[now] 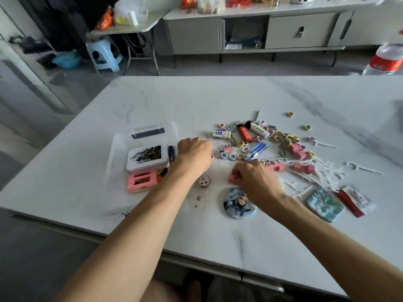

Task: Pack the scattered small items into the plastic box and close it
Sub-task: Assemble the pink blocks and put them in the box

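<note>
While clear plastic box [122,153] sat open, tin [147,157] inside, left hand [194,151] hovered fisted beside it; grip contents untellable. Right hand [257,179] right of box pinched pink piece [233,177]; scattered rings [283,140] beyond.

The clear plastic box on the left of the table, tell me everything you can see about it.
The clear plastic box is a shallow, see-through rectangular container, open, resting flat on the white marble-look table left of the scattered items. A dark latch piece shows at its far edge. Inside lie a white tin with a dark picture, a pink holder and a dark pen-like item. The left hand hovers at its right side; contact is unclear.
</note>
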Motion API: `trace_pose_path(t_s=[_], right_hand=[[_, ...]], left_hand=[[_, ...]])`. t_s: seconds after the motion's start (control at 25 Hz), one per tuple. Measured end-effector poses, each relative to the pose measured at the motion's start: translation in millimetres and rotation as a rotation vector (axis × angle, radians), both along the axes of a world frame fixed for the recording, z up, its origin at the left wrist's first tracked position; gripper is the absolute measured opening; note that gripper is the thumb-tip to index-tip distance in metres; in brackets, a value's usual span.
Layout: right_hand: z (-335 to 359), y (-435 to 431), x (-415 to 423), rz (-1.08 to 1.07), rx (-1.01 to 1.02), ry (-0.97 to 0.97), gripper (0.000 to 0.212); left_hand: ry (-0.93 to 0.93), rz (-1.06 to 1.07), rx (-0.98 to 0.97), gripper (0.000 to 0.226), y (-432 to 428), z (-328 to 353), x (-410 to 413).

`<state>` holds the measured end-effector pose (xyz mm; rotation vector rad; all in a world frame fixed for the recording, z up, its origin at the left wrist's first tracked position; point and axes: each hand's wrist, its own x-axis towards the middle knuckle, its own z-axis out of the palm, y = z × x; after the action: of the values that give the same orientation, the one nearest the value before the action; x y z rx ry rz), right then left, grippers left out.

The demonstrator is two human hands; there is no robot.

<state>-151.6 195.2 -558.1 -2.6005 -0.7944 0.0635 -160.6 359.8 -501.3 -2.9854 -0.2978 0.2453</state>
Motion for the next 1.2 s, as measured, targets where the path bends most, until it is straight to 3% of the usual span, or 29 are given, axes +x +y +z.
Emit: trace_pose_path(t_s=[0.12,0.32,0.48,0.6,0.72,0.8,0.88,1.08,1.2], right_hand=[[14,-19,0,-0.152,0.258,0.147,0.015],[31,-63,-15,-0.334,0.795,0.611,0.016],[34,-67,-27,-0.308,0.918,0.751,0.013],[44,-63,-22,-0.309,1.034,0.873,0.017],[48,-63,-18,-0.348,1.142,1.023,0.028],[43,-65,-19,-0.349,1.164,0.989,0.025],[40,-70,-19,-0.318,1.083,0.802,0.013],[34,-75,-15,-0.204,1.001,0.584,0.004],[34,-73,-14,-0.211,1.026,0.595,0.004]], left_hand=[[0.099,0.041,0.032,0.029,3,-8,10],[0.141,0.088,-0.055,0.023,-1,-16,8],[0.155,0.086,-0.11,0.019,-5,-11,1],[0.062,0.104,-0.203,0.014,-10,-1,-5],[-0.191,0.135,-0.531,0.006,-26,12,-15],[-0.266,0.164,-0.918,0.004,-50,14,-25],[-0.257,0.172,-1.239,0.007,-72,8,-33],[-0.23,0.1,-1.337,0.006,-87,-10,-28],[-0.185,0.12,-1.393,0.012,-91,-15,-26]])
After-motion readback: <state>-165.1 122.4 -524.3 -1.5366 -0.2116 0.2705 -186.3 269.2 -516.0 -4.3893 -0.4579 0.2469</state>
